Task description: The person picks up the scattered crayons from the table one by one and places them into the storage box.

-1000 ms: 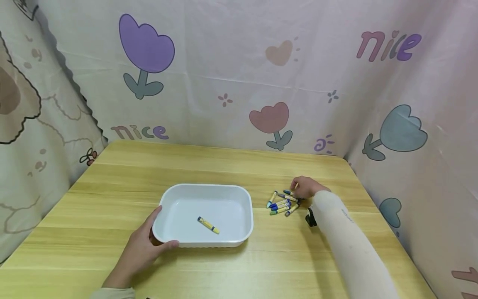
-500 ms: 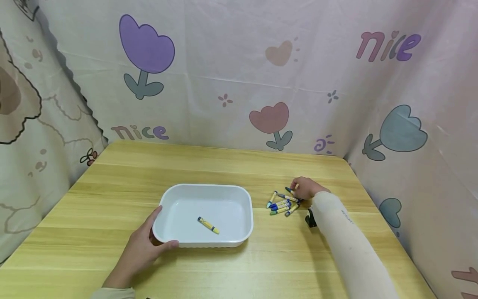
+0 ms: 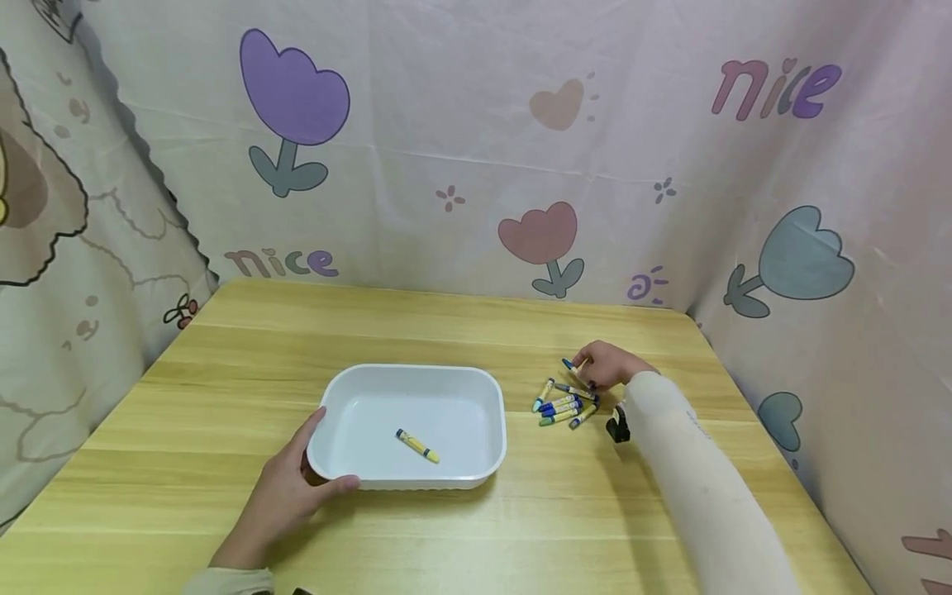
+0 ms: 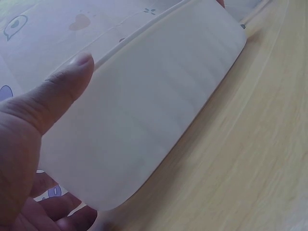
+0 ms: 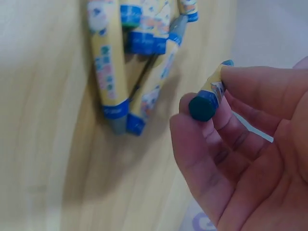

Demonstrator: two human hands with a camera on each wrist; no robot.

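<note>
A white rectangular tray (image 3: 454, 405) sits on the wooden table, and one yellow-wrapped crayon (image 3: 418, 445) lies inside it. My left hand (image 3: 286, 483) grips the tray's near left corner, thumb along the rim and fingers round the left side. In the left wrist view the thumb (image 4: 65, 89) presses near the upper edge of the tray wall (image 4: 144, 106). Over the far side of a small crayon pile (image 3: 561, 409), my right hand (image 3: 610, 364) pinches a crayon (image 5: 211, 96) with a dark green end between thumb and fingers, held off the table.
Several loose crayons (image 5: 108, 62) in yellow wrappers lie close together right of the tray, some touching or crossing. A patterned curtain (image 3: 416, 149) hangs behind and beside the table (image 3: 416, 545). A black device (image 3: 618, 425) sits at the right wrist.
The pinched crayon has come up off the table beside the pile, and my right hand has risen slightly with it. My left hand keeps its grip on the tray.
</note>
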